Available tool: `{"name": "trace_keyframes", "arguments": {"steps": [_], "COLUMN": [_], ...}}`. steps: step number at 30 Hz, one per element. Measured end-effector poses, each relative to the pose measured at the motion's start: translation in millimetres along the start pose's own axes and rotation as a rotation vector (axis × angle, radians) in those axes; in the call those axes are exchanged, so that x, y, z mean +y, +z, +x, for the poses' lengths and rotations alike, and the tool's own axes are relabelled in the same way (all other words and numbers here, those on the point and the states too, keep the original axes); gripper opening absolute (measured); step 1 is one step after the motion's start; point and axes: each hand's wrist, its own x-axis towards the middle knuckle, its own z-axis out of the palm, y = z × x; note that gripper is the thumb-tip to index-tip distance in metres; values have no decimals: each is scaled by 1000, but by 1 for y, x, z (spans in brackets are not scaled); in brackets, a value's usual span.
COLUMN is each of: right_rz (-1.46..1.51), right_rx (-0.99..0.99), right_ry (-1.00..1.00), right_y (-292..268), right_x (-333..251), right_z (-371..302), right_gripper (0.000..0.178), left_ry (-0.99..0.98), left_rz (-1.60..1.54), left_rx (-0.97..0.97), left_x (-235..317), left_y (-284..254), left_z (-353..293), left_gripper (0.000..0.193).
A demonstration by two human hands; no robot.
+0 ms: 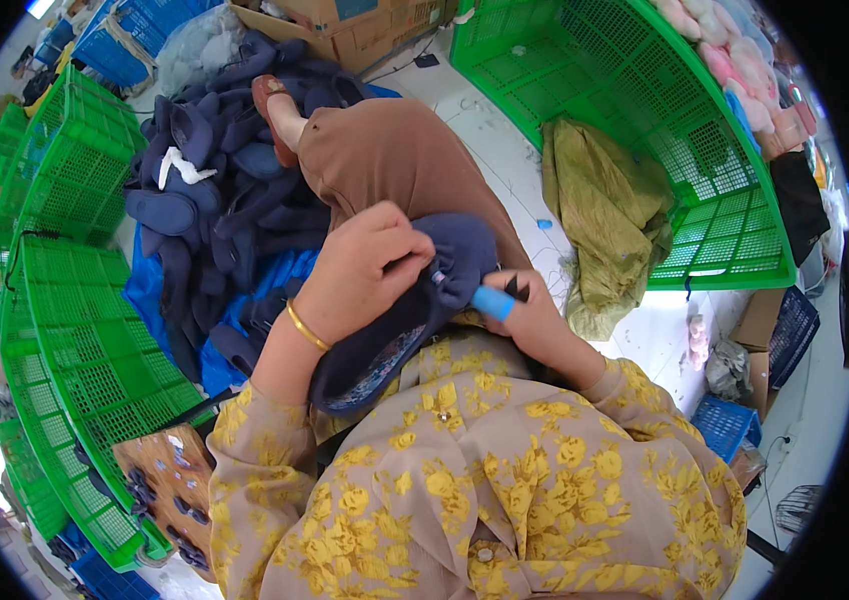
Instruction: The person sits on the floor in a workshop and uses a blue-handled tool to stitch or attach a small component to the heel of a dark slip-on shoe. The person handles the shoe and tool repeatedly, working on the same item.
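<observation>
I see left hand (359,270) clamped over navy slipper (414,310), held above lap. Right hand (534,320), touching slipper's right edge, grips small blue-handled tool (500,298). Pile of navy slippers (214,190) left of held slipper; green crates (64,330) farther left.

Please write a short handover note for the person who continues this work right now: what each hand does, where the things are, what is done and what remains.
Left hand: closed in a grip on the dark blue slipper, held over the lap.
Right hand: holds a small blue-handled tool against the slipper's edge; its tip is partly hidden, so I cannot tell exactly what it touches.
Things: a pile of dark blue slippers lies on the blue sheet to the left, between green crates.
Done: cannot tell how many slippers are finished.
Left: the slipper in hand is in work; the pile seems to wait.
</observation>
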Motion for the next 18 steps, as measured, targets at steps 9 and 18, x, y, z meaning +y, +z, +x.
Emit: {"name": "trace_keyframes", "arguments": {"steps": [9, 18], "right_rz": [-414, -457], "right_rx": [-181, -195], "right_ry": [-352, -335], "right_y": [4, 1], "right_x": [2, 0], "right_z": [-8, -9], "right_gripper": [15, 22], "left_ry": [-139, -328], "left_rz": [29, 14], "left_rx": [-58, -34], "left_x": [52, 45], "left_y": [12, 24], "left_z": [-11, -32], "left_gripper": [21, 11]}}
